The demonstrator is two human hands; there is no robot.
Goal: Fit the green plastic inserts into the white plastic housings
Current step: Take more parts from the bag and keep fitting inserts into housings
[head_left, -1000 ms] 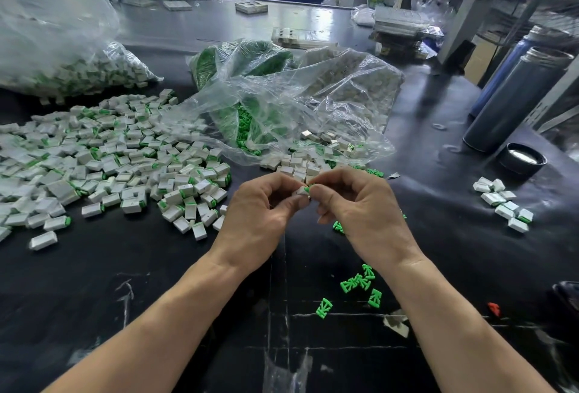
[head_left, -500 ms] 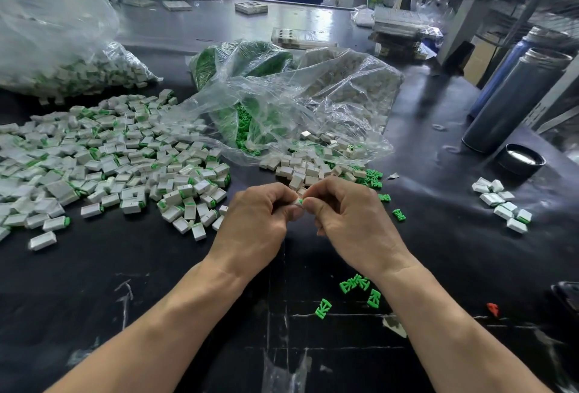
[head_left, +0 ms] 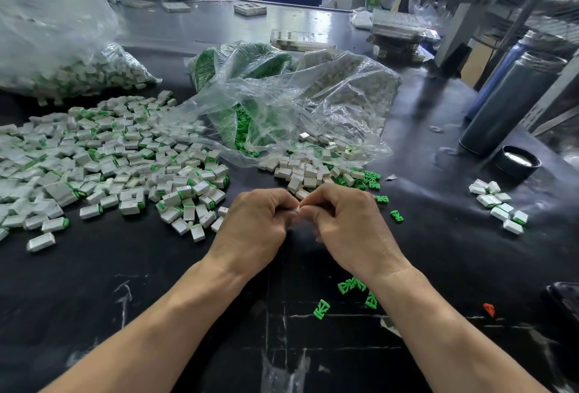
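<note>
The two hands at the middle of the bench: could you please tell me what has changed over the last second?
Both hands, left hand and right hand, slid slightly toward the loose housings, still pinching one white housing between them. Piles and bags unchanged.

Left hand [head_left: 253, 223] and right hand [head_left: 347, 226] meet fingertip to fingertip, fingers curled.

A factory assembly workshop: the wide black counter [head_left: 438, 251] carries a heap of small white plastic housings with green inserts [head_left: 103, 161], clear plastic bulk bags of parts [head_left: 297, 104], and grey metal racking [head_left: 470, 1] beyond its far edge.
</note>
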